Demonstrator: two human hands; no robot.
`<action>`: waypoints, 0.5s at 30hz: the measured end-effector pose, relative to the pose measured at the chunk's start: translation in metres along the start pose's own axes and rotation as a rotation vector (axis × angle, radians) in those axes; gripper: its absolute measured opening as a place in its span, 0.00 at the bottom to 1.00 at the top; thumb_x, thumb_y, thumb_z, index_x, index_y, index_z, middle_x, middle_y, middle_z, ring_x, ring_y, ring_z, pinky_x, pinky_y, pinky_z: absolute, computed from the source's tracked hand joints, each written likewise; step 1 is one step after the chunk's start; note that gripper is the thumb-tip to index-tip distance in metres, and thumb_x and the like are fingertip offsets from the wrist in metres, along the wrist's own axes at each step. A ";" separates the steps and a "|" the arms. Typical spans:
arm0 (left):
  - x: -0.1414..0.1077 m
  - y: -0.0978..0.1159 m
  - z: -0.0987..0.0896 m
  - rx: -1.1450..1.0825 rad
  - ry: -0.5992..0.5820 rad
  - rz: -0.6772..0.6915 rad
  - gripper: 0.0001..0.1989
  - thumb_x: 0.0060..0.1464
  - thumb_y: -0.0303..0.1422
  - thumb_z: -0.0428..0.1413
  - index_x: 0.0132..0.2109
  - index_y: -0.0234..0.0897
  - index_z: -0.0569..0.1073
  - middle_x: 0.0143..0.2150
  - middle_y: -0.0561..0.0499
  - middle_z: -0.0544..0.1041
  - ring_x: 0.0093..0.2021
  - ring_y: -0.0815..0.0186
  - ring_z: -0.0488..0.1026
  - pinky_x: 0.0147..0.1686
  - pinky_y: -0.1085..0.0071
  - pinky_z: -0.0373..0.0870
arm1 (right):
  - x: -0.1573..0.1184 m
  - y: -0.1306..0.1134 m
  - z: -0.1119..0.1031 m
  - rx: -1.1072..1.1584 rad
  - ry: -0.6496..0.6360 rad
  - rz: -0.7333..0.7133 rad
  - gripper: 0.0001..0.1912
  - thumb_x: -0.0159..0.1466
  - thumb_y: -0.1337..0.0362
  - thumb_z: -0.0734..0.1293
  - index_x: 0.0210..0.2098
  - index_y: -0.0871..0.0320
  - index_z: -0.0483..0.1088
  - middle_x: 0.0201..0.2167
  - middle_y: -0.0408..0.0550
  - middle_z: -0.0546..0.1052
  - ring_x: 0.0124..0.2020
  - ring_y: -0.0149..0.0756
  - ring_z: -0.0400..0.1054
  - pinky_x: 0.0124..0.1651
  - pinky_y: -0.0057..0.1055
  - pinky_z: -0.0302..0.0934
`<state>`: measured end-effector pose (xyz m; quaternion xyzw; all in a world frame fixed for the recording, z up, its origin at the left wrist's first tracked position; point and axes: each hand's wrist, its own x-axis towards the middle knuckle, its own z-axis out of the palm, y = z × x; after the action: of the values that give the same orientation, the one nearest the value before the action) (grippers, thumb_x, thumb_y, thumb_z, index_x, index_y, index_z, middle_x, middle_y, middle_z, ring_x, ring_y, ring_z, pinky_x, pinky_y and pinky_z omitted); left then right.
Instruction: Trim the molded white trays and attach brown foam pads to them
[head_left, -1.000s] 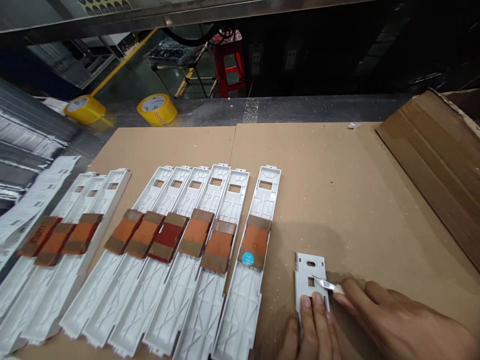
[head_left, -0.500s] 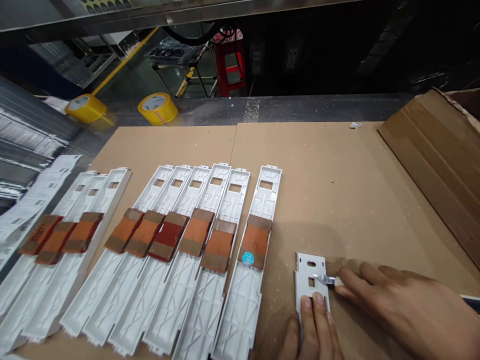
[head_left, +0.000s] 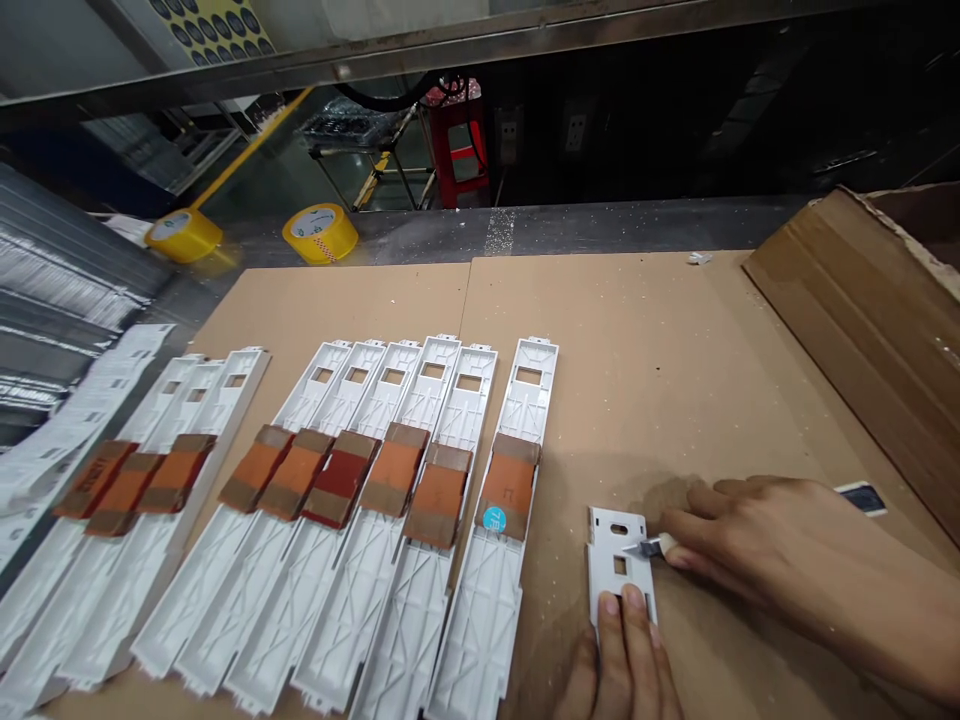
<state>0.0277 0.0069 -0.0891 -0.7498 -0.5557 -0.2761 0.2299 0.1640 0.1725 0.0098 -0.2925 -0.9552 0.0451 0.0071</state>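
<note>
My left hand point(head_left: 626, 660) presses a short white plastic part point(head_left: 618, 530) down on the board, its fingers lying on top and its thumb at the left side. The part's far end shows, with an oval hole and a square hole. My right hand point(head_left: 772, 550) is closed round a knife point(head_left: 861, 498); a dark handle end sticks out behind the hand. The knife's tip touches or is just above the part's right side, by the square hole. Left of my hands lie several long white plastic strips point(head_left: 480, 600), each crossed by an orange-and-brown block point(head_left: 508, 485).
The brown board point(head_left: 600, 330) covers the table. A cardboard box point(head_left: 847, 320) stands on the right. Two yellow tape rolls point(head_left: 321, 235) sit at the back left. Printed sheets point(head_left: 97, 400) lie at the far left, and a metal edge point(head_left: 450, 55) crosses overhead.
My right hand has turned with the knife, so its handle end has swung away from me. The blade has shifted slightly up the part. My left hand stays put.
</note>
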 end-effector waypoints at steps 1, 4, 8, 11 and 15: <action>0.001 0.000 -0.001 0.003 -0.006 -0.003 0.22 0.57 0.18 0.40 0.36 0.34 0.79 0.45 0.45 0.81 0.45 0.62 0.78 0.45 0.68 0.67 | -0.002 0.001 -0.001 0.008 -0.005 -0.020 0.31 0.73 0.49 0.46 0.24 0.51 0.68 0.17 0.40 0.70 0.15 0.31 0.65 0.17 0.30 0.51; 0.007 -0.002 -0.003 0.018 -0.013 -0.007 0.22 0.57 0.18 0.41 0.35 0.36 0.79 0.42 0.49 0.82 0.43 0.64 0.78 0.43 0.70 0.67 | -0.018 0.001 0.002 0.085 -0.038 0.047 0.26 0.73 0.50 0.49 0.26 0.50 0.67 0.20 0.37 0.71 0.16 0.30 0.66 0.18 0.28 0.55; 0.018 -0.001 -0.006 0.005 0.000 -0.060 0.22 0.59 0.18 0.41 0.32 0.36 0.78 0.37 0.52 0.82 0.39 0.67 0.79 0.38 0.72 0.69 | -0.052 -0.006 0.021 0.251 -0.059 0.335 0.19 0.73 0.50 0.52 0.37 0.46 0.70 0.31 0.38 0.77 0.28 0.30 0.73 0.28 0.25 0.65; 0.020 0.004 -0.006 -0.066 0.015 -0.155 0.26 0.64 0.24 0.36 0.33 0.35 0.78 0.37 0.50 0.82 0.40 0.66 0.79 0.38 0.72 0.70 | -0.079 -0.016 0.040 0.355 -0.072 0.503 0.15 0.72 0.52 0.54 0.48 0.45 0.69 0.43 0.41 0.78 0.42 0.34 0.75 0.41 0.24 0.69; 0.015 0.003 -0.010 -0.184 0.019 -0.320 0.12 0.63 0.37 0.49 0.43 0.45 0.77 0.44 0.50 0.82 0.45 0.64 0.78 0.37 0.71 0.72 | -0.111 -0.031 0.057 0.453 -0.007 0.620 0.16 0.71 0.53 0.54 0.52 0.42 0.68 0.47 0.38 0.78 0.47 0.34 0.74 0.47 0.23 0.69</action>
<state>0.0327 0.0105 -0.0719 -0.6670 -0.6380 -0.3659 0.1189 0.2362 0.0799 -0.0424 -0.5583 -0.7872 0.2562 0.0541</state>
